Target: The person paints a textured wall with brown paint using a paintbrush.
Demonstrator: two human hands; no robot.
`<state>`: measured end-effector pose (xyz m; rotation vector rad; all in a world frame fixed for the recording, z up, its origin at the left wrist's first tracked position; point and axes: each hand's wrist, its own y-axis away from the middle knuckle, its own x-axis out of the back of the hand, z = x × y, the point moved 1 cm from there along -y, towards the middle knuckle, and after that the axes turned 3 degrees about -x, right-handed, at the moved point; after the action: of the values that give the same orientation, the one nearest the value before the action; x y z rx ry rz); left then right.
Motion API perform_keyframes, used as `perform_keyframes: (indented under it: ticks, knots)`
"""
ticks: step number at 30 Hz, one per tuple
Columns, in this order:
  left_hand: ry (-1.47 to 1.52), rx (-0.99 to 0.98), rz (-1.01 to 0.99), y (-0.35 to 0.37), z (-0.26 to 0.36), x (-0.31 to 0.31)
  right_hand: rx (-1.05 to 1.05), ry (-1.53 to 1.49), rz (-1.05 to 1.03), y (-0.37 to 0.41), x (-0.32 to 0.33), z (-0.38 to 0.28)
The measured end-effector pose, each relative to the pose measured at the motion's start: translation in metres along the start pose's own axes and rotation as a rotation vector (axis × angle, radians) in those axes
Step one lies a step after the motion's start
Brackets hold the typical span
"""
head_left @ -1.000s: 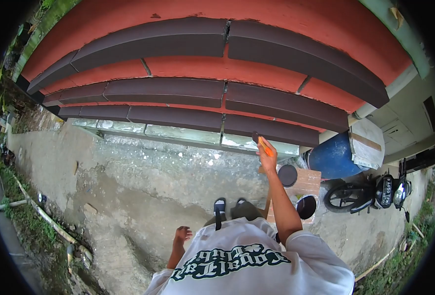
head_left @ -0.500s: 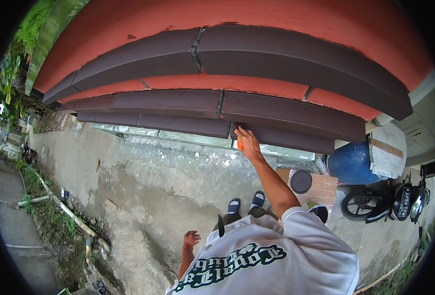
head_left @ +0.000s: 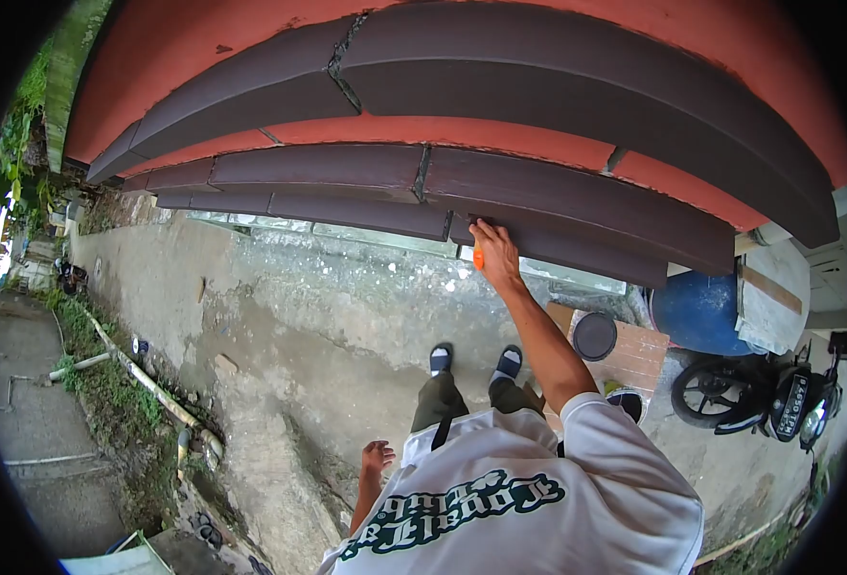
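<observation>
Up in the middle of the frame, the right hand (head_left: pixel 495 251) presses against the lowest dark brown board (head_left: pixel 586 254) on the red wall (head_left: pixel 443 129), fingers clamped on an orange-handled tool (head_left: pixel 478 257) whose tip is hidden behind the hand. Lower centre, the left hand (head_left: pixel 377 457) hangs free, fingers loosely apart. A lidded paint can (head_left: pixel 595 335) sits at right, near the blue barrel (head_left: pixel 697 311).
</observation>
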<state>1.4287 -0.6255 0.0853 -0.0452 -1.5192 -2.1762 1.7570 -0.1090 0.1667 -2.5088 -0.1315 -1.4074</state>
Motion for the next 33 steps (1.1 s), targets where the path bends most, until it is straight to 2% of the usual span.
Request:
perform_keyframes:
  ticks: [5,9,14,17,21,27,31,33]
  knots:
    - [-0.104,-0.031,-0.083,-0.029,0.027,0.008,-0.118,0.016,0.048,0.012,0.022,0.005]
    - [-0.136,-0.092,-0.109,-0.054,0.078,0.013,-0.186,0.097,0.088,0.025,0.038,0.013]
    - [-0.182,-0.234,-0.175,-0.075,0.140,0.027,-0.297,0.154,0.150,0.029,0.026,0.025]
    - [-0.185,-0.282,-0.189,-0.081,0.160,0.040,-0.248,0.235,0.175,0.018,0.001,0.010]
    - [-0.198,-0.267,-0.180,-0.086,0.160,0.062,-0.211,0.191,0.140,-0.002,-0.018,-0.033]
    - [-0.228,-0.140,-0.138,-0.083,0.126,0.095,-0.162,0.063,0.137,-0.027,-0.048,-0.071]
    - [-0.234,-0.064,-0.117,-0.088,0.106,0.107,-0.185,-0.002,0.152,-0.024,-0.052,-0.075]
    - [-0.247,-0.046,-0.118,-0.092,0.103,0.108,-0.177,0.060,0.129,-0.018,-0.056,-0.067]
